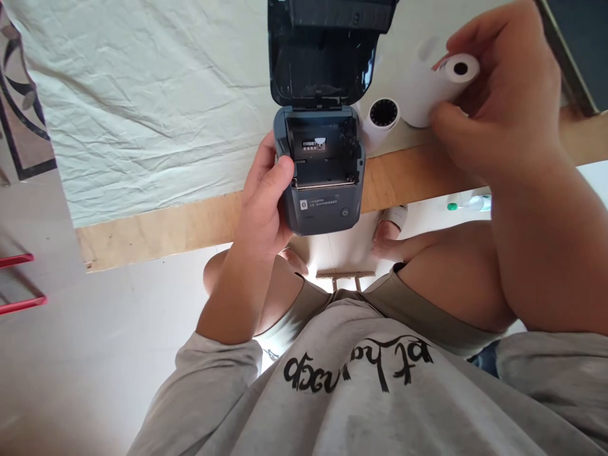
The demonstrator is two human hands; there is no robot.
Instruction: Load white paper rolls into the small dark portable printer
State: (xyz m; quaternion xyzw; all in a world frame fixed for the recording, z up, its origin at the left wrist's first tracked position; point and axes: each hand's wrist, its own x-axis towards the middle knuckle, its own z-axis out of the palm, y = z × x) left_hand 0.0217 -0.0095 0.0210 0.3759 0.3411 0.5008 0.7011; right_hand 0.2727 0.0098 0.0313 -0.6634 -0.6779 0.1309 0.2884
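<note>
My left hand (268, 196) grips the left side of a dark blue-grey portable label printer (323, 209), thumb on its front edge. The printer's black lid (323, 63) is swung up, and its paper bay shows no roll inside. At the right, my right hand (494, 107) is closed around a white paper roll (434, 88) with a small dark core hole. Some loose paper stands off the roll's far side. Between the printer and that roll sits another white roll (380, 123), with a wider dark core, close to the printer's right side.
A pale creased cloth (156, 114) covers the table, leaving its wooden front edge (156, 231) bare. A dark flat panel (582, 44) lies at the far right. Red bars (21, 307) stand at lower left. A bottle with a green cap (468, 204) is below the table.
</note>
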